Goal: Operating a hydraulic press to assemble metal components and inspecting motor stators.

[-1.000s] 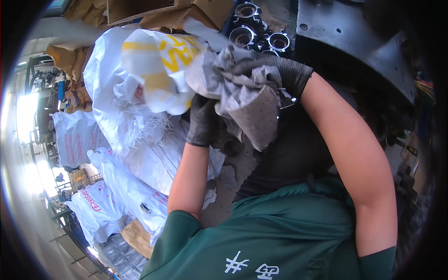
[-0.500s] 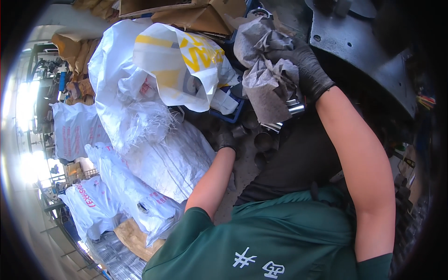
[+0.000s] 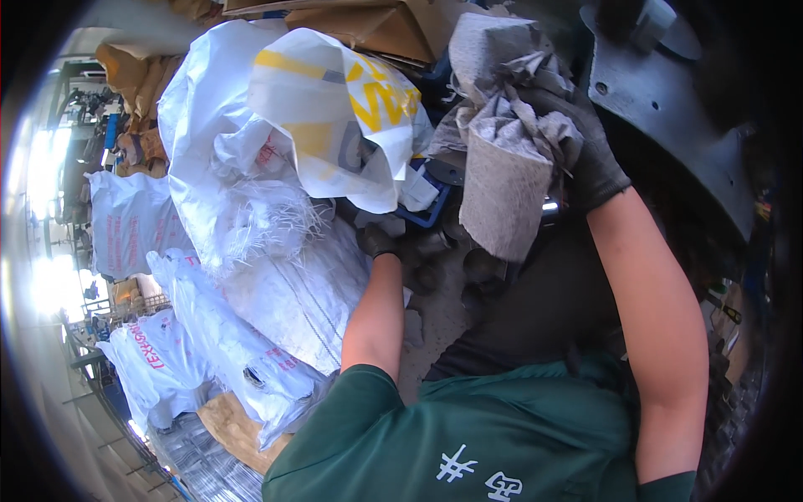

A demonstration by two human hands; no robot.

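Observation:
My right hand (image 3: 590, 155), in a dark glove, grips crumpled grey paper or cloth (image 3: 502, 184), held high at upper right. A small shiny metal piece (image 3: 549, 207) shows beside it. My gloved left hand (image 3: 378, 238) is down at the edge of a large white woven sack (image 3: 284, 301), near dark cylindrical parts (image 3: 431, 243); its fingers are mostly hidden. Between the hands and beyond them lie a blue tray (image 3: 422, 213) and a white plastic bag with yellow print (image 3: 318, 109).
More white sacks (image 3: 134, 226) are stacked on the left, with brown paper (image 3: 230, 422) under one. Cardboard (image 3: 368, 29) lies at the top. A large grey metal plate (image 3: 636, 109) with bolt holes occupies the upper right. My dark-clad leg (image 3: 535, 318) is below my right hand.
My right hand has carried the grey crumpled material rightward, off the yellow-printed bag. My left hand has left it, dropping down and then shifting slightly left beside the sack.

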